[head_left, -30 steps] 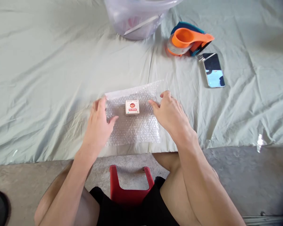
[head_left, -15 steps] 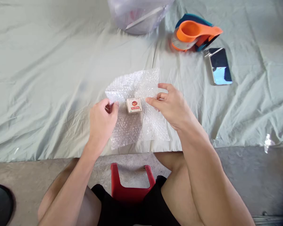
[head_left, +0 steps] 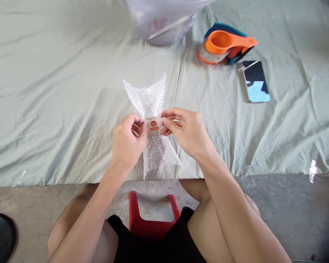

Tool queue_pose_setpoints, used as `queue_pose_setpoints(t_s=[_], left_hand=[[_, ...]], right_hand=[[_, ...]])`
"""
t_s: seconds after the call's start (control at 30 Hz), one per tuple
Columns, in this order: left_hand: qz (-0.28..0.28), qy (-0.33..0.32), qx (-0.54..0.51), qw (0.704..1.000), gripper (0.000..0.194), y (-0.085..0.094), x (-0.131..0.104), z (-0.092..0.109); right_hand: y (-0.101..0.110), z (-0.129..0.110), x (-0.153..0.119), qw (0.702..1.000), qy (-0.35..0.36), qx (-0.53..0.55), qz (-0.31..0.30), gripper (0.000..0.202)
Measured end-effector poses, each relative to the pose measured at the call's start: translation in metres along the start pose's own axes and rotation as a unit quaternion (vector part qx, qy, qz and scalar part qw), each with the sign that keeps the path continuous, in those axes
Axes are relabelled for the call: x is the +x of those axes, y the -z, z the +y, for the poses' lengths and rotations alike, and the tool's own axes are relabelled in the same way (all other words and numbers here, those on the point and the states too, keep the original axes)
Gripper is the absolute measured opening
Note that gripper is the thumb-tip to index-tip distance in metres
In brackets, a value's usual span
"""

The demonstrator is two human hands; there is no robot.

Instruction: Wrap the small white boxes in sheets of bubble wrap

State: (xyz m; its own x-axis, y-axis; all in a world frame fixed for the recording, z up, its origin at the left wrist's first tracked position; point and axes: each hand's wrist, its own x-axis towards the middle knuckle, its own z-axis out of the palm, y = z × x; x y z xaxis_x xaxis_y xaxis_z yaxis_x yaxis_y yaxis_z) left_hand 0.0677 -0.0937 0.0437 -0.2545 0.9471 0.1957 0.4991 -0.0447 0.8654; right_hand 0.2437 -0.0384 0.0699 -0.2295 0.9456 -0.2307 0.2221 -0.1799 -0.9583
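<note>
A small pale box [head_left: 154,126] with a red round mark and a red label lies on a sheet of bubble wrap [head_left: 155,148]. The wrap's two sides are drawn up against the box, so the sheet is narrow at the middle and flares out above and below. From the left, my left hand [head_left: 128,138] pinches the wrap at the box's left side. My right hand [head_left: 185,129] holds the other side of the wrap against the box's right side, fingers bent and thumb pressed in.
A tape dispenser [head_left: 222,44] in orange and teal stands at the back right. Close by lies a phone [head_left: 256,82]. At the back is a translucent plastic bag [head_left: 167,22]. A red stool [head_left: 153,224] shows below the cloth-covered table [head_left: 57,109].
Both hands have come inward, bringing the wrap's left and right sides up to the box. The sheet was spread wide before and is now gathered at its middle.
</note>
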Motion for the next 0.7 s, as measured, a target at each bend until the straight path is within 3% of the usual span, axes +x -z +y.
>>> queue_pose_setpoints(t_s=[0.23,0.5,0.7], left_hand=[[-0.016,-0.015,-0.034,0.999,0.011,-0.001,-0.003,0.002],[-0.011,-0.035,-0.024,0.999,0.010,-0.001,-0.004,0.003],[-0.025,-0.055,-0.002,0.998,0.022,0.005,-0.005,0.003]], right_hand=[[-0.005,0.007,-0.007,0.991,0.034,-0.129,0.016,0.014],[-0.008,0.007,-0.014,0.991,0.053,-0.119,-0.035,0.010],[-0.008,0.013,-0.014,0.991,0.075,-0.113,-0.016,0.009]])
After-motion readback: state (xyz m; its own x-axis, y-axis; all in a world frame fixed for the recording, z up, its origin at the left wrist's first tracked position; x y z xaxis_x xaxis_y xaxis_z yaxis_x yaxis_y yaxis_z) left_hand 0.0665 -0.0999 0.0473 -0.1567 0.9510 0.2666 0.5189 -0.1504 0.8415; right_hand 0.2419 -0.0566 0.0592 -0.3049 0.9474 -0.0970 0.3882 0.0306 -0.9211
